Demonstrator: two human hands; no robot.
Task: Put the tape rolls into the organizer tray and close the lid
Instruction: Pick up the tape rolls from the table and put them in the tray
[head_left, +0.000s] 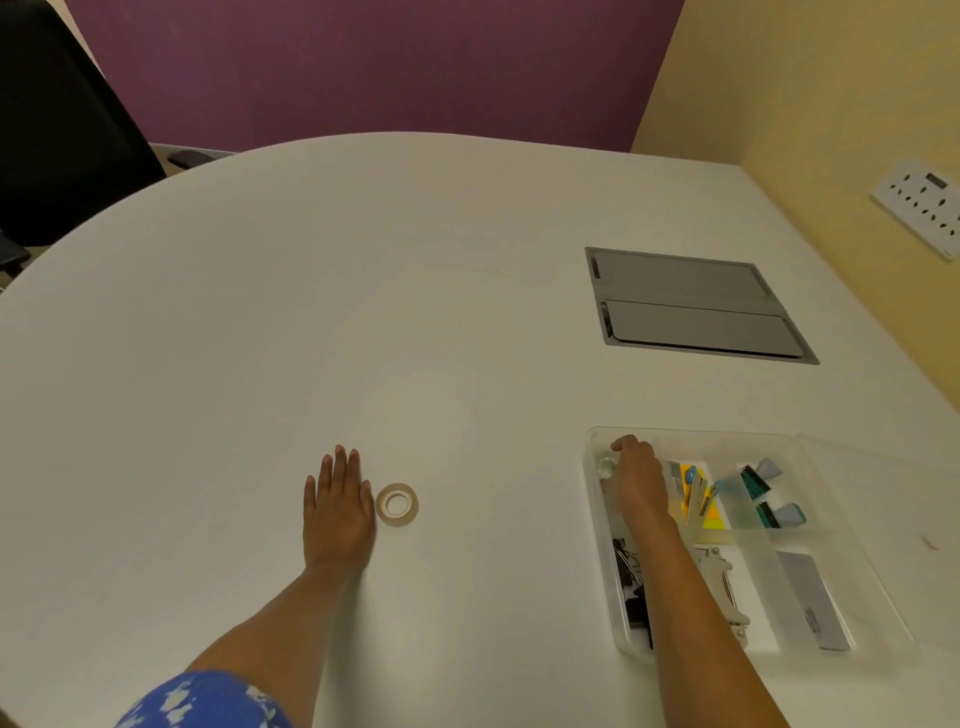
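While pressed flat on the table, fingers spread and holding nothing, lay the left hand at lower centre, with one tape roll flat just right of its thumb side, apart from the fingertips. Reached into the tray at lower right the right hand, fingers curled round a clear roll in the upper-left compartment; grip unclear. Stood open the lid.
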